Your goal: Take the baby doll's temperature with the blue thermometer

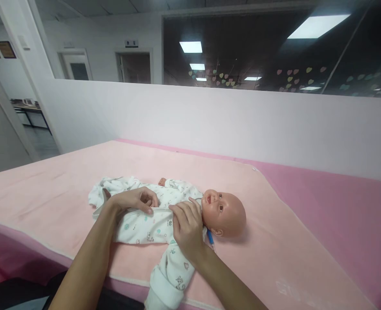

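Observation:
A baby doll lies on its back, head to the right, dressed in a white baby romper with small animal and dot prints. Over the doll's belly, my left hand is closed, its curled fingers and thumb at the romper's front edge. My right hand lies over the chest near the neck, with bent fingers gripping the same front edge. Between both hands the edge runs in a nearly straight line. One long sleeve stretches toward me; a small doll hand shows from the far sleeve.
A pale pink mat covers the padded pink surface under the doll. Beside the doll's neck is a small blue tag. Behind rises a white half wall with a window above it.

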`<state>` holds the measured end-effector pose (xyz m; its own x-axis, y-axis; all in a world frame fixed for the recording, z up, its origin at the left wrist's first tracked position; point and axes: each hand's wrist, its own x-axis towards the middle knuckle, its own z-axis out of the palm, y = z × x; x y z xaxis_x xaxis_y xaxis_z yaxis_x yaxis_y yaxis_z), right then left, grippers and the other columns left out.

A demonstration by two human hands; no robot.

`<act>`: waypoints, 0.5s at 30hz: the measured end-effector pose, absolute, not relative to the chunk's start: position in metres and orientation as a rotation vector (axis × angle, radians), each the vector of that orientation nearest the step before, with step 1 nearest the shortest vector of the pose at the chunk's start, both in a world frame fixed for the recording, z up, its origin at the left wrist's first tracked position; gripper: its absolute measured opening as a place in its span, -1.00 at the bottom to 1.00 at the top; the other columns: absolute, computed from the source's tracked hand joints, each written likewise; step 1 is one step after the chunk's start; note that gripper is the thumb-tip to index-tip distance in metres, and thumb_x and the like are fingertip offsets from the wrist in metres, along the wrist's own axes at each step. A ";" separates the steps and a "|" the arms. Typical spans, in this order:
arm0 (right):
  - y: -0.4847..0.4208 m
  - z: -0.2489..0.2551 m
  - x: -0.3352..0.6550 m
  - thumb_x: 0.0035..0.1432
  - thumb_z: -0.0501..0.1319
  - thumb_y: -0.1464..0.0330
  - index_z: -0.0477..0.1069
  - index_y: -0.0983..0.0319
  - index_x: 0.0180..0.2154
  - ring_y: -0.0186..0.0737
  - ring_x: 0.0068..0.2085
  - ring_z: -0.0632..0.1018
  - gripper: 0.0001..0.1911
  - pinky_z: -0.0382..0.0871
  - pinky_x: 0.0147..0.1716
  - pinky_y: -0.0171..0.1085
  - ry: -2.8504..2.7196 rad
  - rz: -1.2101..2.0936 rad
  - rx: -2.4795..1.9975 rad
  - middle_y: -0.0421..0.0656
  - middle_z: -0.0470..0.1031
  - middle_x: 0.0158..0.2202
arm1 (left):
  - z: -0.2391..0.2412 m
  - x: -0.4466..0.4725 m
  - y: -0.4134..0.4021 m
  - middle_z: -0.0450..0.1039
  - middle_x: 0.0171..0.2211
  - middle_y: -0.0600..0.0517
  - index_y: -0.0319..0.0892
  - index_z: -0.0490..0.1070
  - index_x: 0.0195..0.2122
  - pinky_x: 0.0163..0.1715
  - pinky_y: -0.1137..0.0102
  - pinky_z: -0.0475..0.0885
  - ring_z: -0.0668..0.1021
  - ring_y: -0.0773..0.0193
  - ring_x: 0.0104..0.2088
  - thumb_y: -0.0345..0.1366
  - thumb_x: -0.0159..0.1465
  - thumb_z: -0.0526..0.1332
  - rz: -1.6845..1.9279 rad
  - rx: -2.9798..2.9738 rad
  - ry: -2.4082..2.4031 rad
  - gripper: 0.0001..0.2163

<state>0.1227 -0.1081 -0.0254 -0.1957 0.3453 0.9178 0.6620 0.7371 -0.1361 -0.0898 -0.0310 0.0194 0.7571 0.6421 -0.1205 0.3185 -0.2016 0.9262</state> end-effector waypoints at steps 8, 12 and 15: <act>-0.106 -0.027 0.123 0.12 0.01 0.58 0.35 0.22 -0.25 -0.27 -0.26 0.40 -0.76 0.21 -0.02 -0.11 -1.780 -0.351 -0.761 -0.18 0.45 -0.35 | 0.011 -0.105 -0.036 0.39 -0.43 0.08 -0.13 0.41 -0.09 -0.42 0.48 0.27 0.37 0.36 -0.44 -0.42 -0.02 0.34 0.480 1.737 0.678 -0.59; -0.108 -0.025 0.123 0.11 0.01 0.58 0.34 0.22 -0.27 -0.28 -0.28 0.38 -0.78 0.18 -0.02 -0.13 -1.803 -0.366 -0.777 -0.19 0.44 -0.35 | 0.002 -0.110 -0.032 0.41 -0.43 0.05 -0.13 0.38 -0.06 -0.36 0.45 0.30 0.42 0.31 -0.38 -0.44 0.01 0.32 0.552 1.695 0.634 -0.57; -0.111 -0.023 0.120 0.07 0.01 0.57 0.33 0.21 -0.31 -0.27 -0.28 0.37 -0.78 0.13 0.02 -0.09 -1.917 -0.402 -0.816 -0.19 0.41 -0.36 | -0.004 -0.110 -0.030 0.38 -0.41 0.05 -0.15 0.38 -0.07 -0.39 0.47 0.29 0.40 0.35 -0.40 -0.46 0.02 0.32 0.623 1.644 0.627 -0.59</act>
<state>0.1202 -0.1108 -0.0231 -0.2978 0.3682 0.8808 0.6908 0.7199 -0.0674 -0.1098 -0.0303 -0.0036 0.7103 0.7015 0.0583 0.0626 -0.1454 0.9874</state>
